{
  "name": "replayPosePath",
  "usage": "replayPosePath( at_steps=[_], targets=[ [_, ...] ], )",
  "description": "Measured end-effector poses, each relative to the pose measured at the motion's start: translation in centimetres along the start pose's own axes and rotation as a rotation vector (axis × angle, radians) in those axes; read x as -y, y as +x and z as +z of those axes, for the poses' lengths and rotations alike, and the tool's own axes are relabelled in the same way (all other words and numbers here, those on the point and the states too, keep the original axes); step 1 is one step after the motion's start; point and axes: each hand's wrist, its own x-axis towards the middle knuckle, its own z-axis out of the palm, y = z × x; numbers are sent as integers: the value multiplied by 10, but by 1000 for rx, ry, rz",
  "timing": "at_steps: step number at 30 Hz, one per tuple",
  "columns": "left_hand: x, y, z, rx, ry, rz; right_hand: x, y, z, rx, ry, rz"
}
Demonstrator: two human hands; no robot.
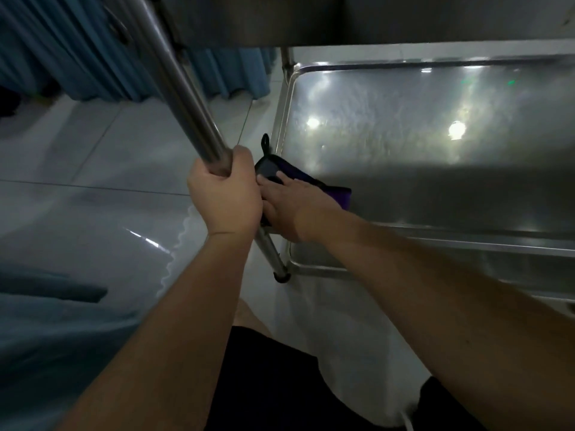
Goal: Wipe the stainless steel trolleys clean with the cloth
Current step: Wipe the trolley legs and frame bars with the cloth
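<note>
The left hand (pixel 225 194) is wrapped around the slanting steel post (pixel 183 98) of the trolley, fingers (pixel 241 160) clenched round the tube with the thumb side toward the camera, at a height just above the lower shelf (pixel 435 126). Just to the right of that post, the right hand (pixel 289 206) lies flat with straight fingers (pixel 270 181) pressing the cloth (pixel 329 189) down onto the near left corner of the lower shelf; nothing is curled or pinched there. The cloth is dark, black on one face with a purple part showing beyond the hand, and a small black loop (pixel 265 144) sticks up from its far end beside the shelf's left rim. The shelf is a shallow stainless tray with a raised edge, its surface hazy and streaked, with two bright light reflections toward its far side. Above it, the underside of the upper shelf (pixel 342 17) fills the top of the view. Below the left hand the post continues down to a dark foot (pixel 281 276) on the pale tiled floor (pixel 93 169). Left of the post, blue curtains (pixel 62 51) hang down to the floor. Nearest the camera, black shorts (pixel 264 384) show between the forearms.
</note>
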Motion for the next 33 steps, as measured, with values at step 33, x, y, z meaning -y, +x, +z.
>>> replayPosePath(
  at_steps=[33],
  targets=[
    [4, 0, -2, 82, -83, 72, -94, 98, -57, -202, 55, 271]
  ],
)
